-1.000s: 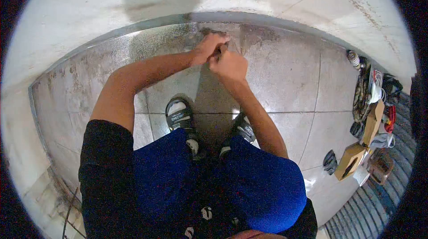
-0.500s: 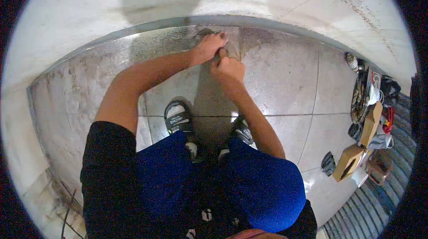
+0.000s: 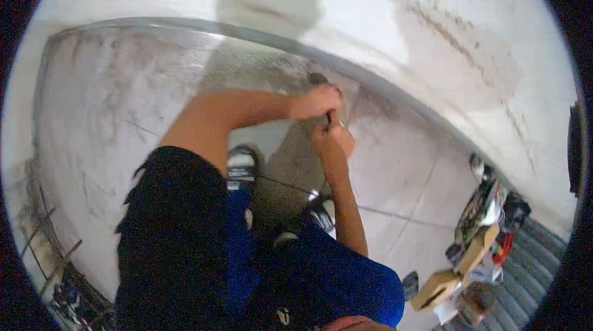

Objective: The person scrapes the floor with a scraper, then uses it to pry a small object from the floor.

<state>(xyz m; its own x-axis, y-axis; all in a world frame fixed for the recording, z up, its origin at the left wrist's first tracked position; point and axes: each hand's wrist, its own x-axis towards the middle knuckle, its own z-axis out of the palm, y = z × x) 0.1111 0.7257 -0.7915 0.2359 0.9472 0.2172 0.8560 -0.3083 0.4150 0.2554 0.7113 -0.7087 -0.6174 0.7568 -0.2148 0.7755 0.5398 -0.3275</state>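
Observation:
My left hand is closed, knuckles up, low over the tiled floor near the wall. Just below it in the picture, my right hand is curled, its thumb side toward the left one. A small dark thing shows between the two hands; its kind cannot be made out, and most of it is hidden by the fingers. Past my left hand, a dark patch marks the floor close to the wall's foot.
A pale, stained wall rises ahead, with a grey strip along its base. Cardboard boxes, bags and cables lie at the right beside a ribbed metal shutter. My sandalled foot stands on the tiles.
The view has turned and tilted, so the wall's base now slants down to the right. Both hands appear lower and further right, still close together. Clutter at the lower left has come into view.

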